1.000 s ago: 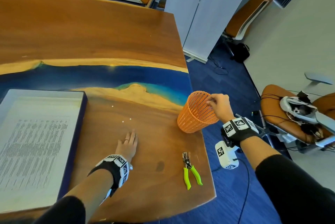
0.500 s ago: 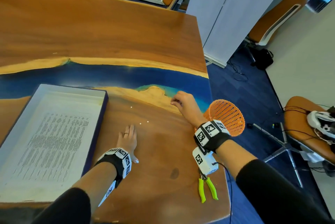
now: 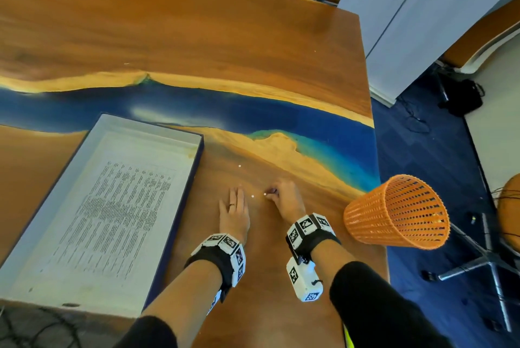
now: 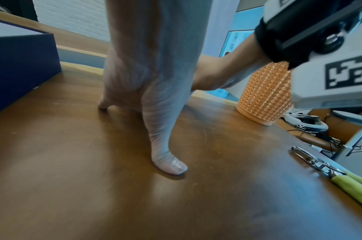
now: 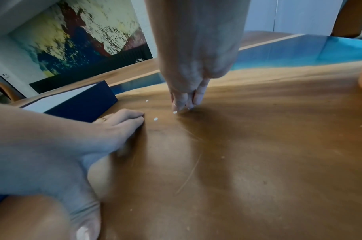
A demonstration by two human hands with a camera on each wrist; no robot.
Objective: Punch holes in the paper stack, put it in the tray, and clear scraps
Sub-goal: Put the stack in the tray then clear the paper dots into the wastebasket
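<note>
Looking at the little white paper dots [image 3: 252, 196] on the table [image 3: 197, 46], we see one dot right at the tips of our right hand [image 3: 284, 201], and another between our two hands. A third lies farther off, toward the blue stripe. The right hand is nearest, its fingers [image 5: 181, 101] bunched together and pointing down, nipping at a dot; we cannot tell if it has it yet. Our left hand [image 3: 234, 214] lies flat, fingers straight, just beside. The paper stack [image 3: 112, 207] is in the tray [image 3: 180, 207]. The orange basket [image 3: 399, 212] lies tipped at the table's right edge, near the right wrist.
</note>
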